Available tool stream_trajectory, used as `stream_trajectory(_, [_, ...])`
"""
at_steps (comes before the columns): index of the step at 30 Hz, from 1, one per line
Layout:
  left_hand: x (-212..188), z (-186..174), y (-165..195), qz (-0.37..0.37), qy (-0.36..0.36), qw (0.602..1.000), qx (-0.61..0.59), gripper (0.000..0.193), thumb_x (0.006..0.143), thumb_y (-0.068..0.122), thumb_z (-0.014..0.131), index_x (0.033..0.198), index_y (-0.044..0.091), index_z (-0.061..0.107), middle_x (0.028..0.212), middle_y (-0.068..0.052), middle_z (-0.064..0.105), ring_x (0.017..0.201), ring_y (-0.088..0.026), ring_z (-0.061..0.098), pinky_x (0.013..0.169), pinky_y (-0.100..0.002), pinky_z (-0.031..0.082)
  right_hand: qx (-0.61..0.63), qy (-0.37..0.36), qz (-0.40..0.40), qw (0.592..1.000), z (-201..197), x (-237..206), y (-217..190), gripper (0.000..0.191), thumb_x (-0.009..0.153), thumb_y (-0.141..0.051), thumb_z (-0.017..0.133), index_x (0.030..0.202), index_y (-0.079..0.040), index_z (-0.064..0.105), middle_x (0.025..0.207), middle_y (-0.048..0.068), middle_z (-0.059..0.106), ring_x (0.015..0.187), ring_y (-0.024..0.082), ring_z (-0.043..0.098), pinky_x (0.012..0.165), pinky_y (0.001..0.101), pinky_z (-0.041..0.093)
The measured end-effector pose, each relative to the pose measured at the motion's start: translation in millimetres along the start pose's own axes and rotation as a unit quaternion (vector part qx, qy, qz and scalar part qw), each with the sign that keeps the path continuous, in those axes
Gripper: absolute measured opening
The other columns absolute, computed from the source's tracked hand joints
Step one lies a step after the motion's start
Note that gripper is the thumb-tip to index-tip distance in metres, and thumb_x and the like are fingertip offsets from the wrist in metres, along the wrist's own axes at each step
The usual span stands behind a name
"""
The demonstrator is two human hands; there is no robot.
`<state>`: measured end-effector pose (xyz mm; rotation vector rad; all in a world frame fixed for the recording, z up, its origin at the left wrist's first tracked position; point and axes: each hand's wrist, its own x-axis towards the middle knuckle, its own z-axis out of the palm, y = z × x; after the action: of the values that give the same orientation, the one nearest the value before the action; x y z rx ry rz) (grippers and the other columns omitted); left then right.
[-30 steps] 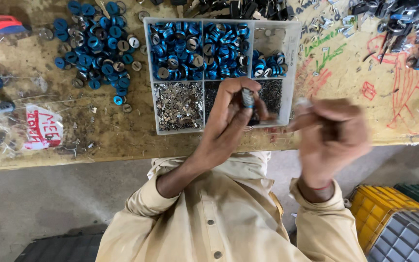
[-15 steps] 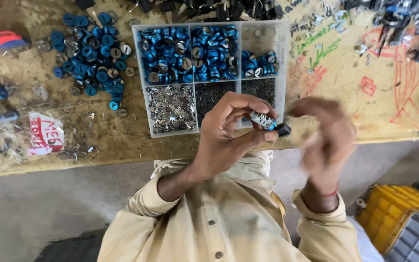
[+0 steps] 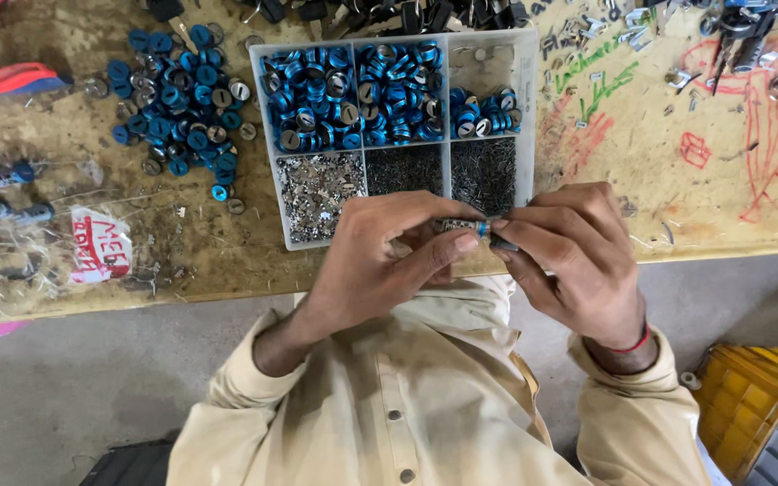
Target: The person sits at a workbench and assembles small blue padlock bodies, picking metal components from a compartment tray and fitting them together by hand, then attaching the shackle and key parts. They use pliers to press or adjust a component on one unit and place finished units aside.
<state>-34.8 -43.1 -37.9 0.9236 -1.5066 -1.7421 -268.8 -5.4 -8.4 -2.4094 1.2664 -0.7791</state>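
Observation:
My left hand (image 3: 380,261) and my right hand (image 3: 569,256) meet just below the front edge of a clear compartment tray (image 3: 272,148). Between their fingertips they pinch a small silver cylinder with a blue ring (image 3: 470,227). The right fingers cover its dark right end. The tray holds blue-and-silver round parts (image 3: 317,94) in its far compartments. Its near compartments hold small silver pieces (image 3: 317,193) and fine dark pins (image 3: 483,171).
A loose pile of blue and silver round parts (image 3: 177,108) lies left of the tray on the worn wooden bench (image 3: 677,198). Plastic bags (image 3: 11,216) sit at far left, a yellow crate (image 3: 749,396) on the floor at lower right.
My right hand has come in from the right and joined the left on the small cylinder. Both hands have settled lower, close to the bench edge.

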Motion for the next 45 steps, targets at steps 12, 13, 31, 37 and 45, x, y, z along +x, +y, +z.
stream_trajectory(12, [-12.0,1.4,12.4,-0.024,-0.001,0.999,0.031,0.012,0.098,0.009,0.072,0.101,-0.001,0.075,0.076,-0.006,0.072,0.055,-0.008,0.066,0.046,-0.023,0.05,-0.001,-0.096,-0.115,0.989,-12.2,10.4,1.1,0.052,0.069,-0.003,0.078,0.119,0.002,0.064,0.111,0.013,0.069,0.102,0.03,0.063,0.093,0.0474,0.051])
stream_trajectory(13, [-13.0,3.6,11.4,-0.022,0.005,1.0,0.014,0.012,0.098,0.008,0.071,0.103,-0.001,0.075,0.077,-0.005,0.072,0.055,-0.007,0.066,0.047,-0.023,0.05,-0.001,-0.099,-0.11,0.989,-14.1,9.8,0.9,0.055,0.068,-0.003,0.078,0.121,0.002,0.064,0.113,0.013,0.069,0.102,0.03,0.062,0.093,0.0476,0.051])
stream_trajectory(31, [-18.3,7.9,-3.1,-0.031,-0.014,0.997,-0.063,0.021,0.103,0.007,0.067,0.122,-0.002,0.071,0.082,-0.004,0.072,0.067,-0.005,0.069,0.058,-0.022,0.057,0.03,-0.084,-0.075,0.993,-5.1,7.9,-5.0,0.046,0.073,0.009,0.077,0.117,0.002,0.063,0.108,0.012,0.066,0.098,0.033,0.061,0.091,0.0453,0.054])
stream_trajectory(37, [-23.9,8.9,-3.9,-0.042,0.011,0.996,-0.074,0.016,0.102,0.004,0.068,0.116,-0.001,0.074,0.082,-0.004,0.069,0.059,-0.005,0.063,0.049,-0.022,0.051,0.051,-0.118,-0.106,0.986,-10.1,13.6,-5.2,0.056,0.068,0.001,0.078,0.121,0.005,0.062,0.111,0.015,0.067,0.098,0.033,0.061,0.089,0.047,0.054])
stream_trajectory(45, [-30.3,3.1,-7.5,-0.015,0.036,0.996,-0.075,0.021,0.1,0.007,0.07,0.12,0.002,0.074,0.088,-0.004,0.074,0.06,-0.004,0.066,0.048,-0.02,0.054,0.1,-0.059,-0.043,0.992,-3.7,12.2,-8.9,0.048,0.082,0.009,0.08,0.125,0.0,0.058,0.113,0.013,0.066,0.101,0.034,0.065,0.088,0.0427,0.055])
